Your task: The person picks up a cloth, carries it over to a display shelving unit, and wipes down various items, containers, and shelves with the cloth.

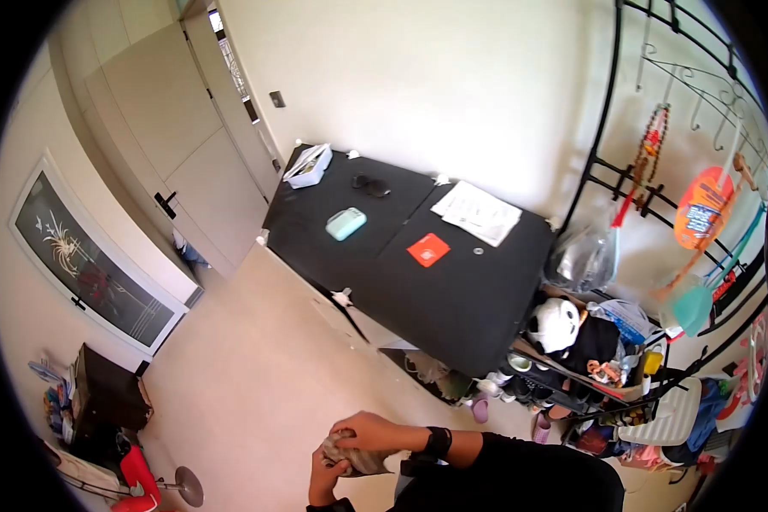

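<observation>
Near the bottom edge, both hands are around a soft-looking, grey-brown striped thing point(369, 461) with a whitish end. It may be furry, but its kind is not clear. My right hand point(369, 430) lies over its top with curled fingers, and a dark band is on that wrist. My left hand point(325, 474) grips its left end from below, with the thumb along its side. The thing is close against my black clothing, and its underside is hidden. Neither hand touches the table.
Ahead stands a black-topped table point(452, 299) with a mint case point(346, 224), red packet point(427, 250), papers point(478, 213), sunglasses point(371, 185) and white box point(309, 165). A crowded metal rack point(604, 128) is right. Slippers point(480, 408) lie below; a dark cabinet point(102, 392) stands left.
</observation>
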Action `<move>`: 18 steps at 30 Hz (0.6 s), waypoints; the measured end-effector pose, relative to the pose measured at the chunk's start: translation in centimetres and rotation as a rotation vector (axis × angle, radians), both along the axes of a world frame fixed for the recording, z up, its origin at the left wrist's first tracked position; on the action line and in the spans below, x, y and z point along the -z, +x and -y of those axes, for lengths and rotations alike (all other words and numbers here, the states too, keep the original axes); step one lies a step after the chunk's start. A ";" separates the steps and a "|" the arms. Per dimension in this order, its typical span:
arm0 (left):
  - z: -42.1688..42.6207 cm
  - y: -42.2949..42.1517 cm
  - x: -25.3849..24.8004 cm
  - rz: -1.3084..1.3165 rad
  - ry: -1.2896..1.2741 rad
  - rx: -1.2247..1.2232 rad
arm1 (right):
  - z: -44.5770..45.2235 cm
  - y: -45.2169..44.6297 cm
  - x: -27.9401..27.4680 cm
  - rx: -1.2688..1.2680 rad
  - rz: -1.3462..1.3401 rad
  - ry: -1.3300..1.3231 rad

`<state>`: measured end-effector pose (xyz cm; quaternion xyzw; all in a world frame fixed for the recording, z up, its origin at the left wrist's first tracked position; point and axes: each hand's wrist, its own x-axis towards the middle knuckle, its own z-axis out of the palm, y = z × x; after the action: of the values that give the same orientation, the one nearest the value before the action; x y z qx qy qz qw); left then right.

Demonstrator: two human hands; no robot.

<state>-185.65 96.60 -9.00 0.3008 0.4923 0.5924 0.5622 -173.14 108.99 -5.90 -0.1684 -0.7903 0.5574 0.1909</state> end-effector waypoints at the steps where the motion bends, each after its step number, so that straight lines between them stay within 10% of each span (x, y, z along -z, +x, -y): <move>1: -0.3 -3.1 0.3 -0.069 -0.045 0.119 | -1.0 -1.7 0.3 0.053 0.013 0.059; 8: -8.1 -12.0 -0.3 -0.491 -0.213 0.568 | -6.9 -6.6 0.4 0.260 0.168 0.147; 14: -17.9 -18.9 -0.8 -0.785 0.034 0.181 | -11.6 -11.6 -1.3 0.491 -0.005 -0.100; 18: -24.9 -24.4 -4.6 -0.882 0.303 -0.038 | -16.7 -17.7 0.3 0.234 -0.147 0.218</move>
<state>-210.09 121.47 -4.35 0.5937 0.5976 0.4834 0.2380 -190.88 125.69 -6.20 -0.1964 -0.8049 0.4532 0.3289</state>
